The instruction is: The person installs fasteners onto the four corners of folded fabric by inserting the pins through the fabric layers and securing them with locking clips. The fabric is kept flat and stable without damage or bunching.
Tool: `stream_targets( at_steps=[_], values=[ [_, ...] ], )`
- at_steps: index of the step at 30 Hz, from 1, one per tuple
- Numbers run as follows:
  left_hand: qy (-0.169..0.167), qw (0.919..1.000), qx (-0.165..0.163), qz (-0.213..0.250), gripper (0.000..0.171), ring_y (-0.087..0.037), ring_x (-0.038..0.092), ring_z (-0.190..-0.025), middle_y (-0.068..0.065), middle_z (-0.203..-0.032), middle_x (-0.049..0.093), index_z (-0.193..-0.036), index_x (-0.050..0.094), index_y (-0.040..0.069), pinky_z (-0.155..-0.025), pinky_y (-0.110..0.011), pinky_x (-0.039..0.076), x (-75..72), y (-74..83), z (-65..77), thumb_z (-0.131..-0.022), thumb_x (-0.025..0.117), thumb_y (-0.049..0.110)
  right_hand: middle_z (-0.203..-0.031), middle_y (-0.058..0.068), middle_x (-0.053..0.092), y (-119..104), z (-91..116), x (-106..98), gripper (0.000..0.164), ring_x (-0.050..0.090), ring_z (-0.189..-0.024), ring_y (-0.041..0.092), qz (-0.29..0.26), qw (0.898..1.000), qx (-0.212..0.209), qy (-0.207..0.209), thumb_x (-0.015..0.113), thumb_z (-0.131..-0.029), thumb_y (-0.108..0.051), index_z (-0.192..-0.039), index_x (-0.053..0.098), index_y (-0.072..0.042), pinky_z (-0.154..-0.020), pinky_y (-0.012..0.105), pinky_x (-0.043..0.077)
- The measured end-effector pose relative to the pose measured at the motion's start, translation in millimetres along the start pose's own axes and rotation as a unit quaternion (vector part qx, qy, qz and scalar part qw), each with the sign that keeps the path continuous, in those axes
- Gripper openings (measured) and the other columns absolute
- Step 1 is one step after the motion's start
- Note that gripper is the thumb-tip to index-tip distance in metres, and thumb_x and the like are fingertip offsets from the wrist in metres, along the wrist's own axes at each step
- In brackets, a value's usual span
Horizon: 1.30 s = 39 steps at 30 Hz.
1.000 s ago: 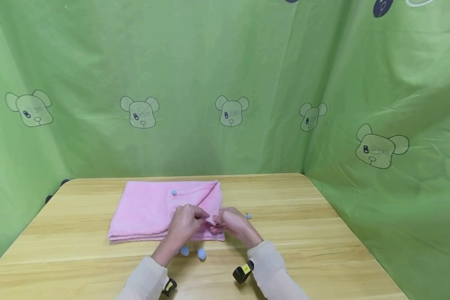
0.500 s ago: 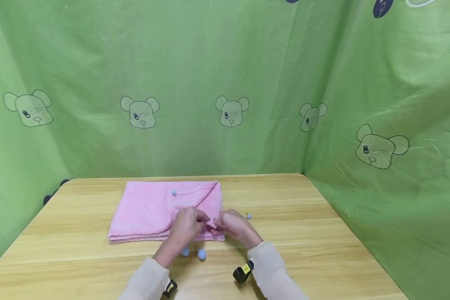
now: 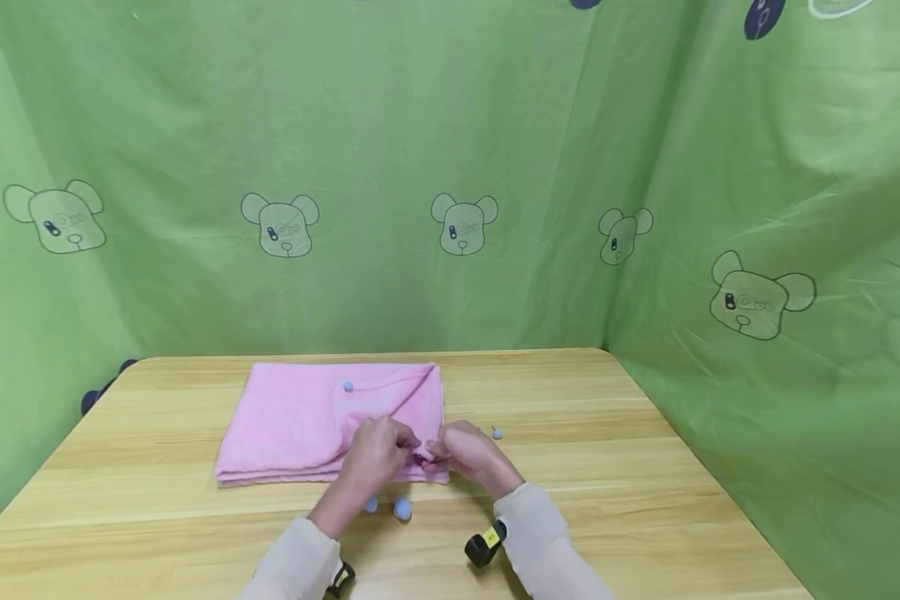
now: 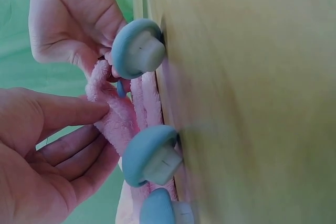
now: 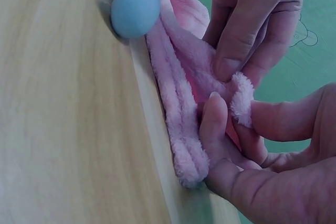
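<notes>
A folded pink plush towel (image 3: 292, 417) lies on the table. My left hand (image 3: 377, 454) pinches a raised fold of its near right corner between thumb and fingers. My right hand (image 3: 474, 454) grips the same corner from the other side, thumb (image 5: 286, 121) on the fluffy edge and a finger beneath. In the left wrist view, a small blue-headed pin (image 4: 121, 88) shows at the fold beside the right fingertips, its thin needle against the cloth. Blue mushroom-shaped pieces with pale stems, one (image 4: 152, 156) among them, stand near the towel's front edge.
A small blue piece (image 3: 348, 386) sits on top of the towel. Another small blue-headed pin (image 3: 497, 433) lies right of my right hand, its needle sticking up. A blue mushroom piece (image 3: 402, 508) stands between my forearms. Green curtain (image 3: 450, 292) surrounds the wooden table (image 3: 607, 500).
My left hand has shifted slightly nearer and to the right, covering more of the mushroom pieces by its wrist. The right hand has barely moved; both still hold the towel corner.
</notes>
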<state>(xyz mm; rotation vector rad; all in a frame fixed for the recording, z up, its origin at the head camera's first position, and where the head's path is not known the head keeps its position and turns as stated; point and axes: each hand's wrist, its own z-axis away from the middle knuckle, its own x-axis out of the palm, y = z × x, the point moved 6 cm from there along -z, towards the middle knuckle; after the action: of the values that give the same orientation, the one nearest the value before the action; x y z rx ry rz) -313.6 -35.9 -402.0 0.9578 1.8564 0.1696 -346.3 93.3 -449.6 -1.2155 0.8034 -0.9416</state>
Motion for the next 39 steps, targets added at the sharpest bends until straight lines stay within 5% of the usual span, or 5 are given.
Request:
stream_targets(
  at_steps=[14,39],
  values=[
    [0.02,0.9993,0.029,-0.016,0.029,-0.018,0.067,-0.069,-0.004,-0.073,0.072,-0.07,0.075,0.009,-0.062,-0.032,0.058,-2.3,6.4,2.1,-0.061,0.062,-0.016,-0.074,0.008,0.057,0.9,-0.6,1.1,0.01,0.059,-0.062,0.015,0.001,1.0,0.004,0.011,0.046,-0.08,0.012,-0.079,0.05,0.003,-0.062,0.024,0.056],
    [0.017,0.9991,0.033,-0.021,0.035,-0.017,0.065,-0.065,-0.003,-0.069,0.071,-0.066,0.074,0.009,-0.06,-0.03,0.057,1.0,9.7,4.0,-0.059,0.054,-0.019,-0.072,0.008,0.055,3.5,-0.1,0.4,0.011,0.055,-0.061,0.013,0.016,1.0,-0.011,0.006,0.046,-0.077,0.015,-0.081,0.051,0.007,-0.057,0.019,0.052]
  ],
)
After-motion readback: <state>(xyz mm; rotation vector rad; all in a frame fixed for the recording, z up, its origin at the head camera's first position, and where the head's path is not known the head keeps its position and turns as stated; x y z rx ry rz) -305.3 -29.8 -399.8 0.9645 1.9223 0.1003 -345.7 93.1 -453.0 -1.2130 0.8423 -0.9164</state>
